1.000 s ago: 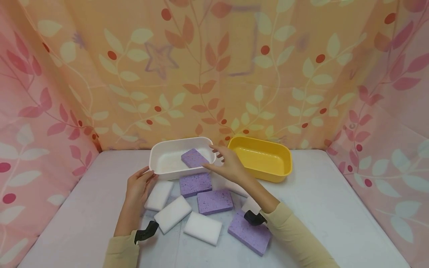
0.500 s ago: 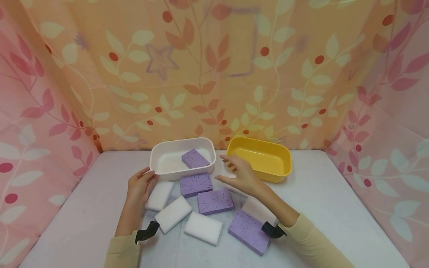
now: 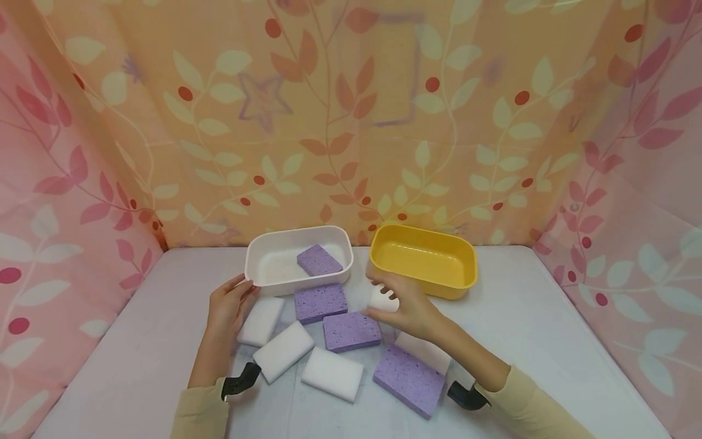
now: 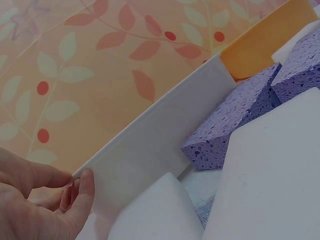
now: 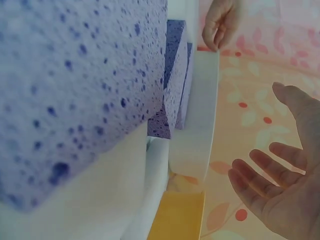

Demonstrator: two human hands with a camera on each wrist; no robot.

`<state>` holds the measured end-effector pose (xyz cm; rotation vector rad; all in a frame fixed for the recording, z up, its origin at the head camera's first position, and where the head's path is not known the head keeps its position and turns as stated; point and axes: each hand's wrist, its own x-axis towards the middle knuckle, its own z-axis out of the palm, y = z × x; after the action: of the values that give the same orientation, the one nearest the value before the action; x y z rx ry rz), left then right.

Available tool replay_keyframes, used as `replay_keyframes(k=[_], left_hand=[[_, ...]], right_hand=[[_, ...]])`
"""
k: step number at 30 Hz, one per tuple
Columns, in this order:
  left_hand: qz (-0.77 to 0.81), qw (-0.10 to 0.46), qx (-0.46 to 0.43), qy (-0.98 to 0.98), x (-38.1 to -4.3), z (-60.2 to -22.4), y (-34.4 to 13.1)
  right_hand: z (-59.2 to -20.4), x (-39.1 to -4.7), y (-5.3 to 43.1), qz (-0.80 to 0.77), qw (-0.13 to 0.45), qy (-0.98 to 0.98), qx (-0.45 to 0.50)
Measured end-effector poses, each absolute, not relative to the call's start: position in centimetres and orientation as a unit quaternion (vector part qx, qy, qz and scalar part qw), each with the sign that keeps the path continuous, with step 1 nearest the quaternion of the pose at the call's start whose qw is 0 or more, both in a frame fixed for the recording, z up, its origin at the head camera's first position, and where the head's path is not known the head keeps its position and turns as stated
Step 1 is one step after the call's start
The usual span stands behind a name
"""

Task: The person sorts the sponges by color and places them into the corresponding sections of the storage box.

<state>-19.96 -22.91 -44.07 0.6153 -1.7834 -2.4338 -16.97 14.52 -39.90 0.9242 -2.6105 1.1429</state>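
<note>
My left hand (image 3: 230, 305) pinches the near left rim of a white plastic tub (image 3: 298, 283), thumb and fingertips meeting at its edge in the left wrist view. Inside that tub lies one purple sponge (image 3: 318, 260). My right hand (image 3: 408, 305) is held over a white sponge (image 3: 382, 299) in front of the yellow tub, thumb and fingers spread apart. The right wrist view shows nothing between those fingers (image 5: 265, 185). Two more purple sponges, one at the white tub's front (image 3: 320, 303) and one just nearer (image 3: 352, 331), lie between the hands.
Beside the white tub stands a yellow tub (image 3: 428, 259) with nothing in it. White sponges (image 3: 283, 350) lie at the front left and middle. Another purple sponge (image 3: 410, 381) overlaps a white sponge (image 3: 425, 352) near my right forearm. A patterned curtain (image 3: 340, 122) hangs behind the table.
My right hand has moved from the white tub's right end, rightward and toward me, to above the white sponge. The left hand keeps its hold on the rim.
</note>
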Motion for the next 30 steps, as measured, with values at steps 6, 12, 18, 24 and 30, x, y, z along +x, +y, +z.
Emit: replay_keyframes(k=[6, 12, 18, 24, 30], left_hand=[[-0.792, 0.034, 0.192, -0.578, -19.8, -43.9, -22.8], [-0.795, 0.036, 0.193, -0.574, -19.8, -43.9, -22.9], [-0.799, 0.041, 0.188, -0.569, -19.8, -43.9, -22.8], [-0.799, 0.048, 0.184, -0.571, -19.7, -43.8, -22.7], [-0.798, 0.049, 0.183, -0.572, -19.7, -43.8, -22.8]], right_hand=[[-40.5, -15.8, 15.2, 0.386, 0.054, -0.868, 0.308], [-41.1, -15.0, 15.7, 0.379, 0.035, -0.870, 0.315], [-41.9, -14.0, 16.4, 0.369, 0.005, -0.876, 0.310], [-42.7, -13.1, 17.3, 0.365, -0.012, -0.880, 0.305], [-43.5, -12.3, 18.2, 0.345, -0.017, -0.884, 0.315]])
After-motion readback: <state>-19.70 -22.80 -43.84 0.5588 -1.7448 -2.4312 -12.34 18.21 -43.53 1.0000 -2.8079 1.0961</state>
